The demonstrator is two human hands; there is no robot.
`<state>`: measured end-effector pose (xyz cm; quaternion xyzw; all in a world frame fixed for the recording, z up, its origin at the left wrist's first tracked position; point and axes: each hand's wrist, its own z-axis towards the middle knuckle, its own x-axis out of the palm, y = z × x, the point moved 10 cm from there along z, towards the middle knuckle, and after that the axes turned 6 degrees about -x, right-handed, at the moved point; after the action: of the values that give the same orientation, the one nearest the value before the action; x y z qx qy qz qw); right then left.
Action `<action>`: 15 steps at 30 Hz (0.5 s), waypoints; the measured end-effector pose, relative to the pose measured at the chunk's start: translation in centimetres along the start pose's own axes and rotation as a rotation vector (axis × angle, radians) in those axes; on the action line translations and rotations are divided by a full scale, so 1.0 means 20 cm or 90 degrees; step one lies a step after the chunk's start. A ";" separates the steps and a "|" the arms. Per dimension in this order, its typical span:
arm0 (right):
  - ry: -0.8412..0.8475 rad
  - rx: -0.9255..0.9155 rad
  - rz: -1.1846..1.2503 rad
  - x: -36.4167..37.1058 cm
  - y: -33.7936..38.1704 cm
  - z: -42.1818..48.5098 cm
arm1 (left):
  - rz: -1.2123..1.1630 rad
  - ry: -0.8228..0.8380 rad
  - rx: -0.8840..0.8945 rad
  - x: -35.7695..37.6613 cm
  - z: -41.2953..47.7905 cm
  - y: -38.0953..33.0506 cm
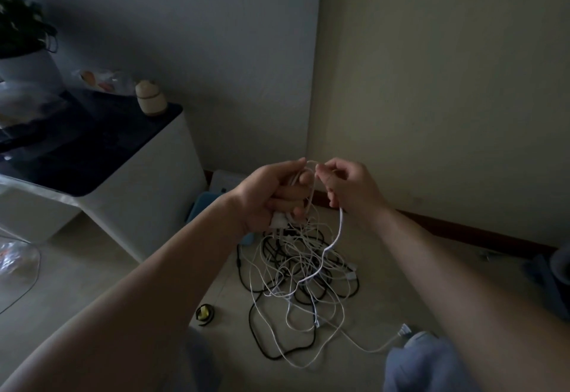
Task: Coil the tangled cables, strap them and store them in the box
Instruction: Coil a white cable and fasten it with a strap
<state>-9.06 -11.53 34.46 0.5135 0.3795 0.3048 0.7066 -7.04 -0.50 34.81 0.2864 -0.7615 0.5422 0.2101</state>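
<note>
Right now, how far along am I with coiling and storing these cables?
Early. Done: no finished, strapped coil shows anywhere. In hand: the left hand grips a few gathered loops of one white cable while the right hand pinches it just beside. Remaining: the tangled pile of black and white cables on the floor, the small yellow-and-black roll lying untouched beside it, and all storing.

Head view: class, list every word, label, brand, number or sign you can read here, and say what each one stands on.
No text can be read in this view.
The bag on the cabinet: coloured print, too blurred to read.
The jar: no text shows.
The strap roll on the floor: yellow and black, no readable marking.
The cables and the plug: no marking shows.
</note>
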 end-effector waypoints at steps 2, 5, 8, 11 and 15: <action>0.059 0.041 0.026 0.08 -0.04 -0.02 | -0.084 0.072 0.038 0.06 -0.02 -0.05; 0.184 0.115 0.021 0.23 -0.10 -0.08 | -0.221 0.043 0.155 0.01 -0.04 -0.16; 0.265 0.151 -0.047 0.34 -0.12 -0.16 | -0.237 -0.139 0.303 -0.19 -0.11 -0.27; 0.231 0.111 -0.070 0.37 -0.06 -0.17 | -0.229 -0.247 0.356 -0.33 -0.18 -0.32; 0.224 0.089 0.086 0.43 0.02 -0.19 | -0.157 -0.338 0.383 -0.42 -0.23 -0.36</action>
<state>-7.76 -2.60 32.19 0.5245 0.4818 0.4095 0.5701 3.99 3.83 36.03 0.5540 -0.5566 0.6187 -0.0230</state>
